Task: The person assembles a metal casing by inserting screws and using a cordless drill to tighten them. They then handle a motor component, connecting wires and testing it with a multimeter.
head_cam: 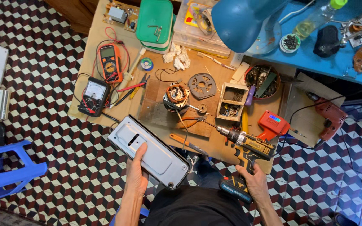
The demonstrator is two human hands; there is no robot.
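A person sits over a low brown cardboard-covered work board (105, 46) laid on a checkered tile floor, seen from above. Overhead hangs a blue desk-lamp shade (239, 21), beside a blue tabletop (315, 58) crowded with parts. The largest item in hand is a long grey plastic housing panel with rounded ends (147, 150), resting at an angle on the board's near edge; the left hand (137, 173) grips its lower long side, thumb laid flat on top, the other fingers curled beneath and out of sight. The right hand (254, 182) is wrapped tightly around the handle of a yellow-and-black cordless drill (244, 146), its bit aimed left and well apart from the panel. A bare copper-wound motor (176, 97) and a grey round slotted end plate (202, 85) lie separate on the board, suggesting disassembly is already well along. The panel appears off its appliance; whether screws remain in it cannot be told. An orange digital multimeter (110, 62) and a black analogue meter (94, 96) sit idle nearby.
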